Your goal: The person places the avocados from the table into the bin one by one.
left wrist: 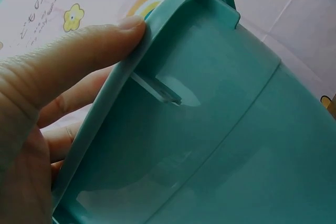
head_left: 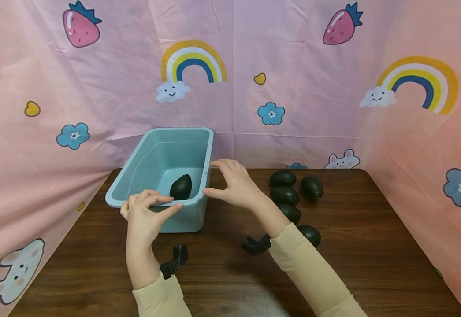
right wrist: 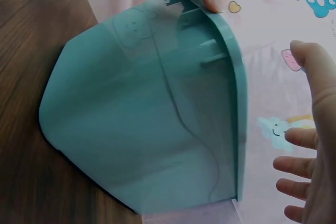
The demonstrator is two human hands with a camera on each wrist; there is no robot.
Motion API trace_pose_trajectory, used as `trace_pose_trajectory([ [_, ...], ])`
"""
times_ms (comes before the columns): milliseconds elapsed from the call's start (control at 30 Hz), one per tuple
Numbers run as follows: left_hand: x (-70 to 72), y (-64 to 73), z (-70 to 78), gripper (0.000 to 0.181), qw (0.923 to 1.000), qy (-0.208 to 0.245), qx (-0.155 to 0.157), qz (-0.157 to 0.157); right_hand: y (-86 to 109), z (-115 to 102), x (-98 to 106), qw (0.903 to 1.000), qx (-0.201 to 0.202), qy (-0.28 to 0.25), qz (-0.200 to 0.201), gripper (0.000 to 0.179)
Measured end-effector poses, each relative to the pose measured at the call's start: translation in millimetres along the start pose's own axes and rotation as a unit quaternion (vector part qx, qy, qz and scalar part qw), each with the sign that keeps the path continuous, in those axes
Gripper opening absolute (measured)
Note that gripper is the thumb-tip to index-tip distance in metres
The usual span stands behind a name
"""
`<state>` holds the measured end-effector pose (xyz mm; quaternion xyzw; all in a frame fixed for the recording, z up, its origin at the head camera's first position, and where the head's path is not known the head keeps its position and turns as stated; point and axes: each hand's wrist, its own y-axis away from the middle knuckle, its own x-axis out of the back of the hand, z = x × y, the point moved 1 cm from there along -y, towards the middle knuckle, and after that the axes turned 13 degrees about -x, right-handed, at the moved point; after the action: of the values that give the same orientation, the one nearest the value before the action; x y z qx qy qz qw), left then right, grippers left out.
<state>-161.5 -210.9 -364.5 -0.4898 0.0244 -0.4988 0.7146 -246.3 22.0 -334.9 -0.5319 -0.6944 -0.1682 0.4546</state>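
A light blue-green plastic bin (head_left: 204,176) stands on the table, with one dark avocado (head_left: 181,187) lying inside near its front right corner. At the bin's front edge my left hand (head_left: 145,215) grips the rim, thumb outside and fingers over the inner side; the left wrist view shows the thumb (left wrist: 100,45) pressed to the rim's edge. My right hand (head_left: 236,185) is beside the bin's right wall with thumb and fingers spread. In the right wrist view those fingers (right wrist: 296,166) are apart from the rim, holding nothing.
Several dark avocados (head_left: 284,196) lie on the brown wooden table (head_left: 357,246) to the right, some partly hidden behind the right forearm. A pink printed cloth (head_left: 234,110) hangs behind the table and along both sides.
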Motion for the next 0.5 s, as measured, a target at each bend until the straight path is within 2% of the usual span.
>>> trace_pose_trajectory([
  [500,1.1,2.4,-1.4,0.022,1.0000,0.004,0.003,-0.002,21.2,12.3,16.5,0.9997,-0.009,0.017,0.013,0.081],
])
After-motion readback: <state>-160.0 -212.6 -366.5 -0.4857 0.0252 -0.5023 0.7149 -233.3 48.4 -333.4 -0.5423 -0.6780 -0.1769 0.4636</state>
